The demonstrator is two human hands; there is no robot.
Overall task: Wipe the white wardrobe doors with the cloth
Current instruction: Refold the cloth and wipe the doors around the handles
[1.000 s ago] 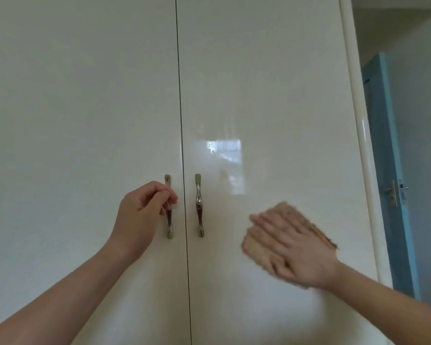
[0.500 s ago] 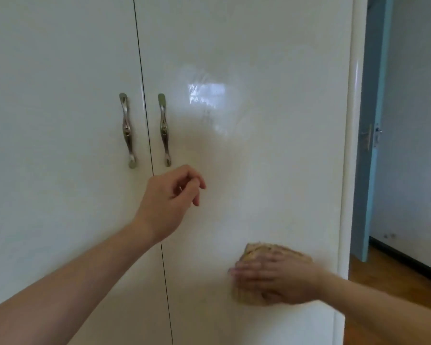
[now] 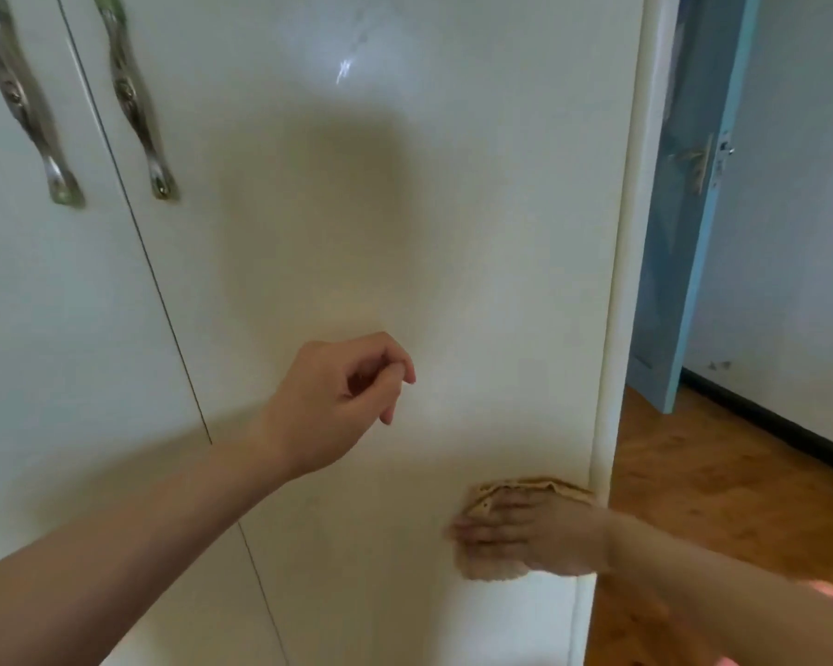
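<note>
The right white wardrobe door [image 3: 405, 233] fills most of the view, with the left door [image 3: 44, 305] beside it across a thin dark gap. My right hand [image 3: 530, 535] lies flat with straight fingers on a tan cloth [image 3: 525, 490], pressing it against the right door low down, near the door's right edge. My left hand [image 3: 337, 401] hovers in front of the right door with loosely curled fingers and holds nothing.
Two metal handles [image 3: 30, 113] [image 3: 135, 103] hang at the upper left, one on each door. Right of the wardrobe's rounded edge [image 3: 621, 281] stands an open blue room door [image 3: 684, 209], with wooden floor [image 3: 717, 497] and a pale wall beyond.
My left hand let go of the left handle and dropped away from it. My right hand slid the cloth down and right along the right door. The view tilted down.
</note>
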